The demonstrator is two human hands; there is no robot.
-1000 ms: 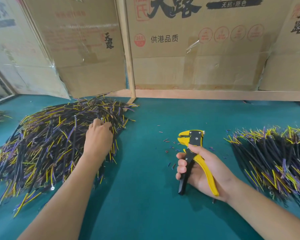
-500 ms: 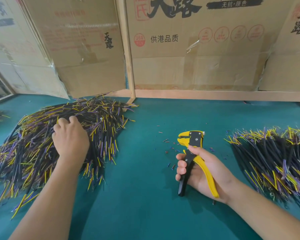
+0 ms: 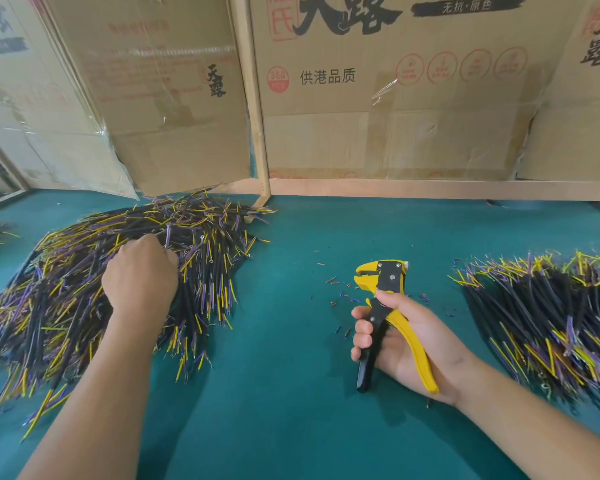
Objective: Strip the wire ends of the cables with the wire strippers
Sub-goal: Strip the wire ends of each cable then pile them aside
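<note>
Mid-batch, between cables; no cable in the tool.
Right hand (image 3: 409,341) clamped on yellow-and-black wire strippers (image 3: 383,306); left hand (image 3: 141,277) curled into large black-sheathed cable heap (image 3: 84,289) left of strippers, grip unclear; smaller cable pile (image 3: 551,306) right; coloured insulation scraps (image 3: 340,299) beside.

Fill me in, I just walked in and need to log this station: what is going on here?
A person is stripping cable ends at a green table. The right hand grips yellow-and-black wire strippers, with no cable in them at the moment. The left hand is down in the big pile of cables on the left, fingers curled into it, apparently picking one out. A second pile lies on the right, and small bits of insulation are scattered near the tool.
</note>
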